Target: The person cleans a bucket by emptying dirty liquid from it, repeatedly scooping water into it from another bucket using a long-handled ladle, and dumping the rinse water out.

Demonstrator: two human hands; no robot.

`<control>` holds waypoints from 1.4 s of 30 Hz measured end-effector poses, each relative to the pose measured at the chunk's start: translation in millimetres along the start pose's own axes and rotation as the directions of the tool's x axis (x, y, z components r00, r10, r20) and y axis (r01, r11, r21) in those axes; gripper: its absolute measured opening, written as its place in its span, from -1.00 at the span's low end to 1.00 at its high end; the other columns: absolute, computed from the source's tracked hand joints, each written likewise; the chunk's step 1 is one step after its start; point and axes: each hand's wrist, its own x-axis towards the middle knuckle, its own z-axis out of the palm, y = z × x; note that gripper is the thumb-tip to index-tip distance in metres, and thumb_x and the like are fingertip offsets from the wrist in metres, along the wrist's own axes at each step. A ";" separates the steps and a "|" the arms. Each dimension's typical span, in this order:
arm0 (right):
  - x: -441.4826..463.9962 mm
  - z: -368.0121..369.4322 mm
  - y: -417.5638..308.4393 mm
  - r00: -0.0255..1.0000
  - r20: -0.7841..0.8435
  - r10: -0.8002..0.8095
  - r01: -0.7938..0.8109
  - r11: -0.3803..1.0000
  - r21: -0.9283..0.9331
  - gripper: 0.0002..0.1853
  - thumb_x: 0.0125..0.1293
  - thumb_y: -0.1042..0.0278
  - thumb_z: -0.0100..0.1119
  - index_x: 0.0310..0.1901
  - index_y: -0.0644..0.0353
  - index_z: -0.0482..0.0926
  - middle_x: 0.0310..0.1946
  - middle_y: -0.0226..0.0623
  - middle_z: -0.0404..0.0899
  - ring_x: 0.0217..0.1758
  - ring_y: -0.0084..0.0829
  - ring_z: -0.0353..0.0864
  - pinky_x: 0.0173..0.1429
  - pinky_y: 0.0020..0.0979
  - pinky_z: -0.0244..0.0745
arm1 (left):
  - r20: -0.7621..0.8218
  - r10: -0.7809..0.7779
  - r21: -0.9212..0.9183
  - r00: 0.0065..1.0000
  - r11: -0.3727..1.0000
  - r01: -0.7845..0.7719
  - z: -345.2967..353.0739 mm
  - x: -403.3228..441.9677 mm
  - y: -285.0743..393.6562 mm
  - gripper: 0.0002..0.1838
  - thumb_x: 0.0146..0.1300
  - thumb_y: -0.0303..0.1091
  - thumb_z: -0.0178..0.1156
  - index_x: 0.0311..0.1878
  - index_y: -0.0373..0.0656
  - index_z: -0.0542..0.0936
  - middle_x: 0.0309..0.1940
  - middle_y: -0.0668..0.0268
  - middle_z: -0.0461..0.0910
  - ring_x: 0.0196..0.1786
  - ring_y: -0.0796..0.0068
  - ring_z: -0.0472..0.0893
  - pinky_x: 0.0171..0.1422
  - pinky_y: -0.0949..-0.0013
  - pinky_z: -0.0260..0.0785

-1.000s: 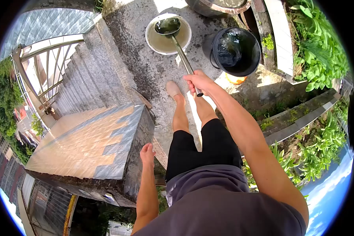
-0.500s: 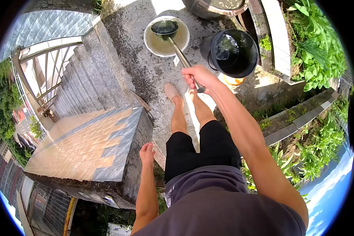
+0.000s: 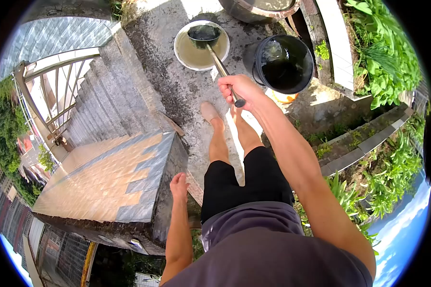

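My right hand [image 3: 239, 90] is wrapped round the metal handle of a long ladle [image 3: 217, 60]. The ladle's dark round bowl, with something shiny inside, is over the back part of a white bucket [image 3: 190, 61] that holds murky, brownish liquid. Right of it stands a black bucket [image 3: 257, 67] with dark, reflecting water [image 3: 287, 69]. My left hand [image 3: 179, 185] hangs at my left side near the tiled block, its fingers curled together; whether anything is between them is too small to tell.
A large round tub [image 3: 254, 15] stands behind the buckets. The tiled block [image 3: 105, 177] and concrete stairs [image 3: 105, 95] lie to the left. On the right are a low curb [image 3: 364, 143] and leafy plants [image 3: 385, 57]. An orange item [image 3: 285, 97] shows beneath the black bucket.
The ladle's bowl has shifted slightly right relative to the white bucket, and its handle end has tipped up a little with my right hand. My left hand has hardly moved.
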 end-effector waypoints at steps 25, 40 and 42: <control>-23.3 12.3 40.4 0.998 0.032 -0.050 0.038 0.953 0.300 -0.78 0.33 0.37 0.10 -0.49 0.18 0.42 -0.64 -0.44 0.38 -0.66 -0.59 0.35 -0.60 -0.51 0.31 | 0.051 0.002 0.082 0.999 0.997 -0.006 -0.8 1.9 4.4 -0.64 0.30 -0.20 0.23 0.08 -0.19 0.58 -0.06 0.35 0.58 0.00 0.47 0.53 -0.03 0.25 0.48; -12.0 24.2 86.6 0.985 0.136 -0.106 -0.023 0.700 0.714 -0.86 0.38 0.32 0.09 -0.21 0.22 0.45 -0.56 -0.48 0.41 -0.61 -0.65 0.33 -0.58 -0.53 0.28 | 0.064 0.020 0.103 0.998 0.994 -0.026 -6.0 6.5 3.9 -0.65 0.31 -0.20 0.20 0.07 -0.19 0.58 -0.08 0.36 0.58 0.00 0.47 0.53 -0.04 0.26 0.48; -19.9 34.9 95.6 0.987 0.099 -0.123 0.017 0.705 0.709 -0.87 0.39 0.32 0.08 -0.22 0.20 0.44 -0.55 -0.49 0.41 -0.59 -0.64 0.33 -0.56 -0.52 0.28 | 0.069 0.030 0.106 0.997 0.994 -0.037 -4.6 4.7 10.2 -0.65 0.31 -0.19 0.21 0.07 -0.19 0.58 -0.08 0.35 0.58 0.01 0.47 0.53 -0.03 0.25 0.48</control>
